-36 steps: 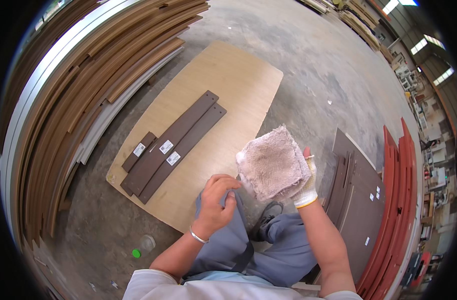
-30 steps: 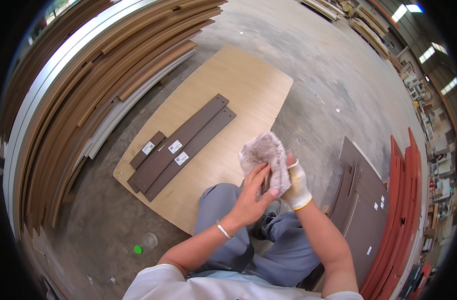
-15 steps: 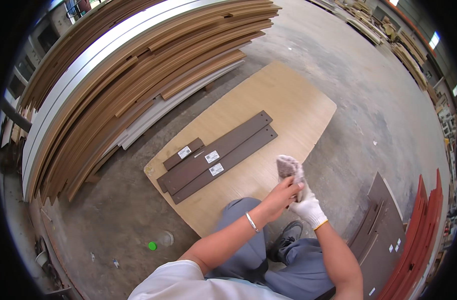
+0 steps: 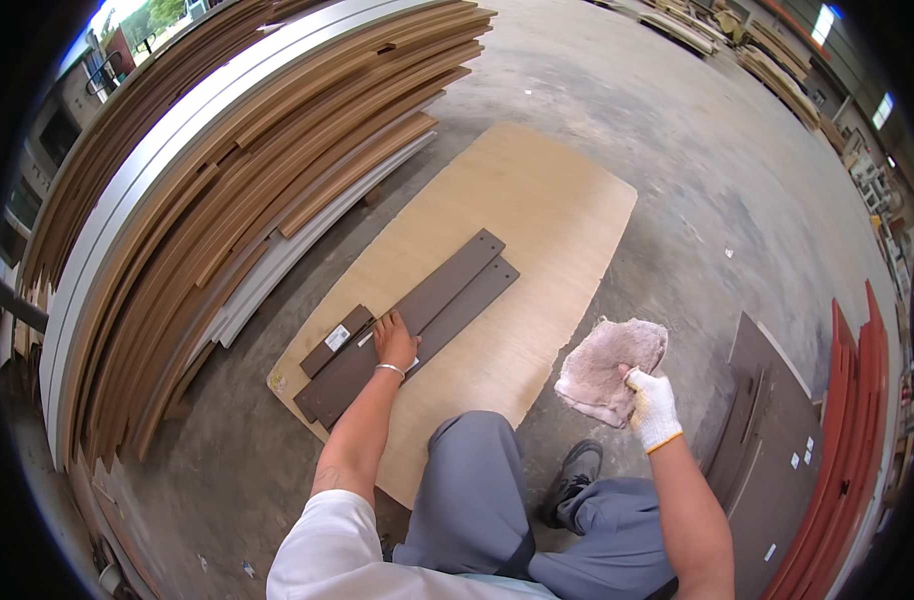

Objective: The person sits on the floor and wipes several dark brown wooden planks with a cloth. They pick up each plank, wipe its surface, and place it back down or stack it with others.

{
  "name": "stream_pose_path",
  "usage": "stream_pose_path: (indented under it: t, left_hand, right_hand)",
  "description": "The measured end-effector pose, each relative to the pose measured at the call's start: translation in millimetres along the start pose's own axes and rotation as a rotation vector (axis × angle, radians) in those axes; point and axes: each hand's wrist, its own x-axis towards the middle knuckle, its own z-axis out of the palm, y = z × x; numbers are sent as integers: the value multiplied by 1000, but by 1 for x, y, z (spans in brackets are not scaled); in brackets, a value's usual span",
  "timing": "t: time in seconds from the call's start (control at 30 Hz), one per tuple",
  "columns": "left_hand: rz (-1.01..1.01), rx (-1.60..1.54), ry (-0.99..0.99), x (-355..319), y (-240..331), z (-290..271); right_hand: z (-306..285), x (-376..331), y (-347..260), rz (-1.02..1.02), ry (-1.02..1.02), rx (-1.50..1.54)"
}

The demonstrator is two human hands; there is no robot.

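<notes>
Cloth [image 4: 609, 368] hangs bunched from our gloved right hand [image 4: 652, 405], whose grip is closed on its lower edge, held up off to the side of the plywood sheet [image 4: 537, 210]. Our bare left hand [image 4: 395, 342] lies flat, fingers spread, pressing on the dark brown strips [image 4: 447, 295], holding nothing. We judge the wiping not begun: cloth and strips are well apart, with the strips far to the left of the grip.

Left hand [image 4: 395, 340] covers part of the dark brown strips [image 4: 447, 295] and most of 1 white label under it. Rag [image 4: 610, 370] hides the gloved right hand [image 4: 652, 405] fingers. Red panels [image 4: 857, 420] at 3 o'clock cut off by the rim. Stacked boards [image 4: 227, 180] at 10 o'clock run out of frame. Label print too small to tell.
</notes>
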Motion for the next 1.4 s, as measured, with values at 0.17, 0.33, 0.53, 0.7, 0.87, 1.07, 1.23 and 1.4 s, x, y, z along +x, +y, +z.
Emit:
stream_pose_path:
  t: [0.17, 0.33, 0.53, 0.7, 0.87, 1.07, 1.23, 1.4]
  left_hand:
    - [260, -14, 53, -94, 36, 24]
    - [302, 27, 2, -151, 20, 39]
    - [162, -36, 140, -99, 39, 24]
    - [-6, 51, 143, -55, 3, 29]
    - [78, 58, -28, -100, 32, 59]
    - [73, 22, -148, -133, 71, 53]
    - [-68, 91, 83, -58, 5, 31]
    - [-54, 17, -99, -53, -6, 27]
  right_hand:
    - [-31, -4, -12, -84, 65, -37]
    - [-10, -24, -13, -31, 33, -51]
    - [-31, -25, -18, -82, 63, -54]
    - [-35, -24, -24, -67, 43, -78]
    - [-29, -34, -27, -46, 6, -92]
    - [-21, -44, -29, -36, 26, -111]
    - [-35, -32, -23, -126, -18, -148]
    - [-19, -39, -27, -65, -35, -80]
